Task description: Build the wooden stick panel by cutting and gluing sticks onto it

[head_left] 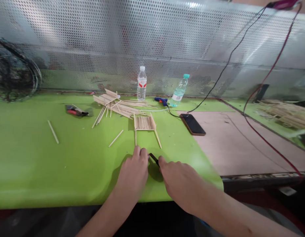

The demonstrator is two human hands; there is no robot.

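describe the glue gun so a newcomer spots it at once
On the green tabletop, look toward the perforated metal screen. Between the white-capped bottle and the teal-capped bottle lies the glue gun, the only blue, pistol-shaped thing there, with a touch of orange.

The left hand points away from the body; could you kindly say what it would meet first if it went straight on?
Most likely the left leg of the small wooden-stick frame, just beyond the left hand; height and gap are hard to judge from this view.
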